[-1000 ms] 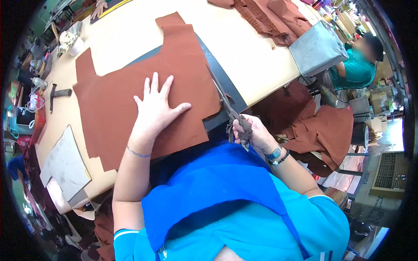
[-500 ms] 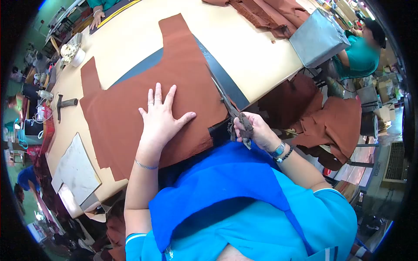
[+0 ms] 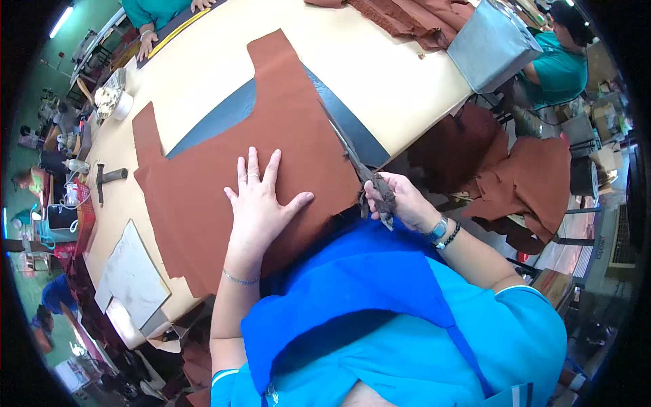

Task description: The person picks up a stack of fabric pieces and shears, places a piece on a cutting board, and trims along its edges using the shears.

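A large reddish-brown sheet (image 3: 203,183), leather-like, lies over a dark blue-black sheet (image 3: 220,119) on the table. My left hand (image 3: 258,200) rests flat on the brown sheet with its fingers spread. At the sheet's right edge, my right hand (image 3: 407,202) is closed round the wrapped handles of a pair of scissors (image 3: 354,156). The long blades point up and left along that edge. Whether the blades are apart, I cannot make out.
On the pale table (image 3: 400,102) are a hammer (image 3: 108,178), a white board (image 3: 135,278), a white cup (image 3: 122,106) and a metal box (image 3: 491,51). Brown sheets (image 3: 522,183) hang at the right. A co-worker's hand (image 3: 146,44) is at the far left; another person (image 3: 559,68) sits right.
The view has shifted slightly, so the table's left side sits lower. The near right corner of the brown sheet looks different by the scissors. Both hands keep their places on sheet and scissors.
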A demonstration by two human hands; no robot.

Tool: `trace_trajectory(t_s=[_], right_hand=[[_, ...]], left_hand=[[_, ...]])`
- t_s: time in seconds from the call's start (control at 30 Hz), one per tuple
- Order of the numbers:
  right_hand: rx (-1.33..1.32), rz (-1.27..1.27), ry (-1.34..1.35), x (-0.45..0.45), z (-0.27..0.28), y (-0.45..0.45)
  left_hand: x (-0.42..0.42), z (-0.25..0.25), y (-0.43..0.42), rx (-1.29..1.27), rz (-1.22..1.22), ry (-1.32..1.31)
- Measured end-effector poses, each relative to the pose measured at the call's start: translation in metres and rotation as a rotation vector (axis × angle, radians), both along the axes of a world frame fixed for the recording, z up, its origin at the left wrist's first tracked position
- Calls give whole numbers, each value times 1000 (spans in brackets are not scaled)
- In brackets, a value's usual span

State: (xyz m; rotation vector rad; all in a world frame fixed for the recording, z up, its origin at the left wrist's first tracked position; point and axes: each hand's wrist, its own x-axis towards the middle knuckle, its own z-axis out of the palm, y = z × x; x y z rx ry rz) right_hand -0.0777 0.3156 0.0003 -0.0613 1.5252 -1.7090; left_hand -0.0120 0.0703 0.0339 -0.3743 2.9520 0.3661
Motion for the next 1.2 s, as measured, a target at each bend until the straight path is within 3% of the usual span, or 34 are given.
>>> trace_trajectory(t_s=[1.2], right_hand=[[-98,-89,-35,4,-1,-10]], left_hand=[[37,-15,16,-80,-69,34]])
